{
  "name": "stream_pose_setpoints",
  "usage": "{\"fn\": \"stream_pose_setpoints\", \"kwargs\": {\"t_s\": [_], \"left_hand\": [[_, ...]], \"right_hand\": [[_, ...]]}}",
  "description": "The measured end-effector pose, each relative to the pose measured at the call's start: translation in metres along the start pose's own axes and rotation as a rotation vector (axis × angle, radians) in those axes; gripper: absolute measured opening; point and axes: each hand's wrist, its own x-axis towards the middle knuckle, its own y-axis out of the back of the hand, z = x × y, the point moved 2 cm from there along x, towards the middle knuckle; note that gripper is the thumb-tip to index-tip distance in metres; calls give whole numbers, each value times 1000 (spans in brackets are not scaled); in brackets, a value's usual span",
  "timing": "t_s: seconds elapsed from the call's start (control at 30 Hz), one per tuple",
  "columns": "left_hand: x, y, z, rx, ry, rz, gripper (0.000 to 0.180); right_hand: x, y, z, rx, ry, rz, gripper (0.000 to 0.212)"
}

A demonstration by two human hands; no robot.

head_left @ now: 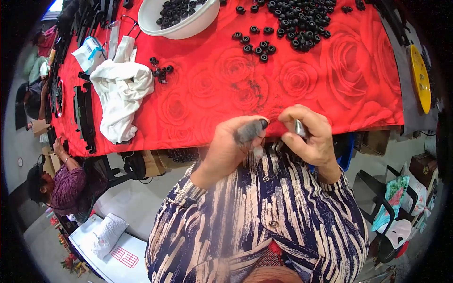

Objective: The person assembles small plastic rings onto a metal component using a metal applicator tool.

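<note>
— What is the left hand [236,144] doing?

— It is curled in close to the person's chest, at the near edge of the worktop [330,89]. Its thumb wears a grey finger cot [249,130], and thumb and forefinger are pressed together on a small black part [265,122] at the tips.

— And the right hand [309,134]?

— Just beside the left, fingertips almost meeting. It is closed round a small silvery metal tool [299,127], whose end shows between the fingers. Whether the tool touches the black part, I cannot tell.

— What lies beyond the hands?

— A red cloth printed with roses covers the worktop. Well ahead of the right hand lies a heap of black ring parts [302,21], with a looser cluster [257,42] trailing from it, ahead of the left hand. Farther ahead and to the left of the left hand stands a white bowl [181,29] with more black rings in it.

— Anything to the left?

— A crumpled white cloth [120,92] lies well to the left of the left hand, a few black rings [161,71] just beside it. Beyond that, a row of black trays [85,115] runs along the worktop's left edge. Another person in a purple top [66,186] sits there, well apart from both hands.

— And to the right?

— A yellow disc [420,78] far right of the right hand, past the cloth's edge.
</note>
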Motion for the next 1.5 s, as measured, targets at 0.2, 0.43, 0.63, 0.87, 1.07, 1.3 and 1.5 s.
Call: {"fn": "stream_pose_setpoints", "kwargs": {"t_s": [0.2,0.43,0.63,0.87,1.07,1.3,1.5], "left_hand": [[-9,-5,7,715,-605,8,28],[-14,-11,9,543,-550,10,27],[-10,-6,4,-108,117,104,11],[-7,4,2,87,333,-87,17],[-1,4,-7,-163,200,-139,18],[-6,-4,-9,-133,34,-108,23],[-6,-3,-12,-156,-25,-92,24]], "right_hand": [[4,-21,-6,24,-172,67,18],[3,-21,-5,-15,-58,57,19],[1,-26,-2,-202,411,123,22],[-1,-19,7,-97,464,-36,39],[-3,-23,5,-137,428,137,31],[-6,-22,5,-274,533,219,40],[-8,-24,5,-312,578,262,36]]}}
